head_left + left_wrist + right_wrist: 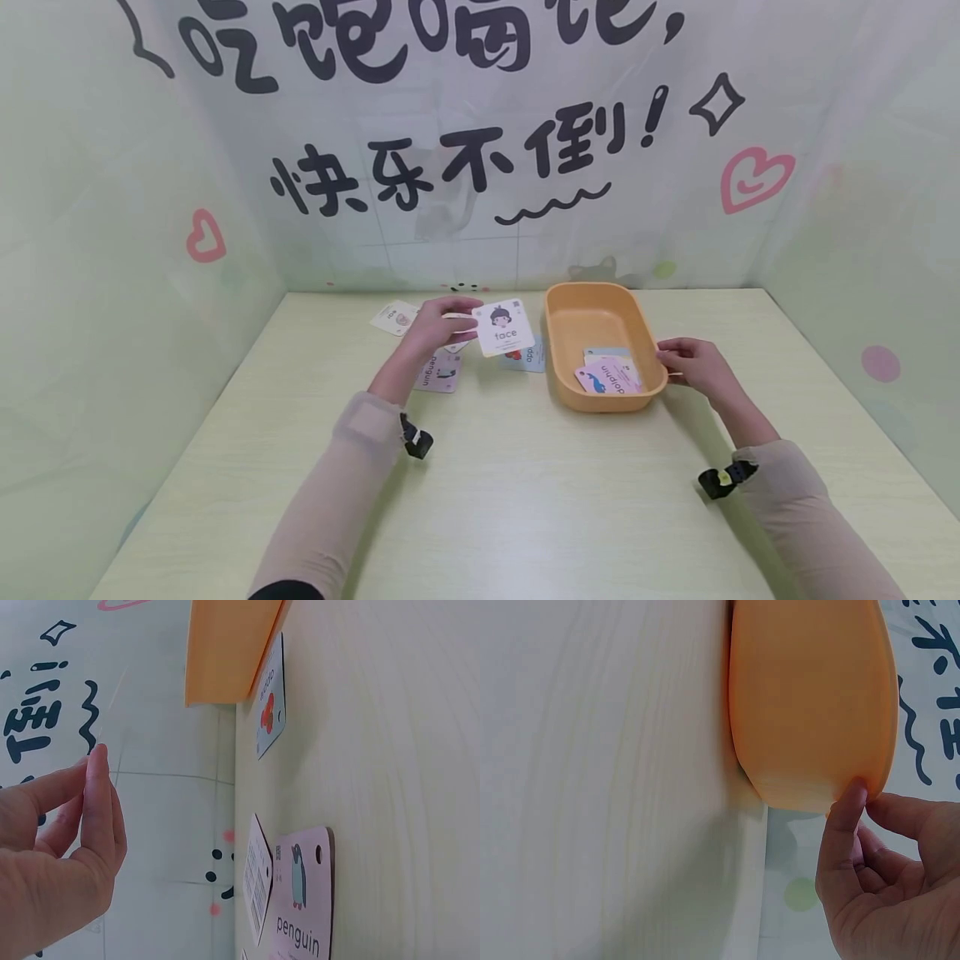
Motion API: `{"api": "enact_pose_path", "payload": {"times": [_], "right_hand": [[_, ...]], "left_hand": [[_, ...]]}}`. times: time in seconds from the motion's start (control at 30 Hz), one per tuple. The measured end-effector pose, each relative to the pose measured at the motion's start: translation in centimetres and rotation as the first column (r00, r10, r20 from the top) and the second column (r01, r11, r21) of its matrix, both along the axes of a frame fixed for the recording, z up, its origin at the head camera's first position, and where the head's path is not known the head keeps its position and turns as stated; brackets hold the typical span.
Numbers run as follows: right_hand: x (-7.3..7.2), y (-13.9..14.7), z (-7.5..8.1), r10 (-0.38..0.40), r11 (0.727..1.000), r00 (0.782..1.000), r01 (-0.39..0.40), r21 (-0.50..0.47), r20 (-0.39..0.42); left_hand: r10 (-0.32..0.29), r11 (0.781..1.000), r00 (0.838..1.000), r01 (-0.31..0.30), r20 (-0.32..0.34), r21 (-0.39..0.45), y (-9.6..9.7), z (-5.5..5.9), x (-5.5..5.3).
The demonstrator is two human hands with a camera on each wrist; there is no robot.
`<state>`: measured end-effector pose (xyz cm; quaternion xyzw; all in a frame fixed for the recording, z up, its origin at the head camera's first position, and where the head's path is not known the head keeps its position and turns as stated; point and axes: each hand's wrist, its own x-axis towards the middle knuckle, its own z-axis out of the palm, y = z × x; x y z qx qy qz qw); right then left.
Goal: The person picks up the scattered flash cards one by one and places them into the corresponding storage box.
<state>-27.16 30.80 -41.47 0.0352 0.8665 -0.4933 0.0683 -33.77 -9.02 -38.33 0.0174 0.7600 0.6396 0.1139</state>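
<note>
My left hand (435,327) pinches a white "face" card (504,327) above the table; in the left wrist view the card is nearly edge-on beyond the fingertips. Beneath and around that hand lie a pink "penguin" card (301,881), a card with printed lines (258,877) and a white "ear" card (392,317). A blue card (271,705) with an orange-red picture rests beside the orange plastic bin (596,325). My right hand (697,363) pinches the bin's right rim between thumb and fingers. Inside the bin, a pink "dolphin" card (611,380) overlaps other cards.
The pale wood-grain table (525,492) meets a printed curtain (465,225) along its back edge. Similar sheets stand at the left and right. Both wrists carry black camera straps.
</note>
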Motion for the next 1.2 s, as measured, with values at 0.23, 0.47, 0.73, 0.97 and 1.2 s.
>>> {"api": "enact_pose_path", "payload": {"times": [0.23,0.47,0.73,0.97,1.2], "right_hand": [[0.1,-0.1,0.0,0.002,1.000,1.000,-0.002,0.001,-0.001],[0.1,-0.2,0.0,-0.005,1.000,1.000,0.005,-0.003,0.006],[0.2,-0.2,0.2,-0.007,1.000,1.000,0.007,0.002,0.010],[0.3,-0.3,0.2,-0.007,1.000,1.000,0.007,0.000,0.007],[0.3,-0.2,0.2,-0.002,1.000,1.000,0.002,0.002,0.000]], "left_hand": [[-0.030,0.999,0.999,0.030,-0.014,0.032,1.3,0.0,0.0],[-0.046,0.998,0.999,0.046,-0.014,0.053,2.7,0.1,-0.1],[-0.071,0.997,0.997,0.071,-0.009,0.040,4.2,0.0,0.1],[-0.087,0.996,0.996,0.088,-0.011,0.019,5.5,-0.2,0.3],[-0.116,0.993,0.993,0.116,-0.018,-0.021,6.8,-0.6,0.5]]}}
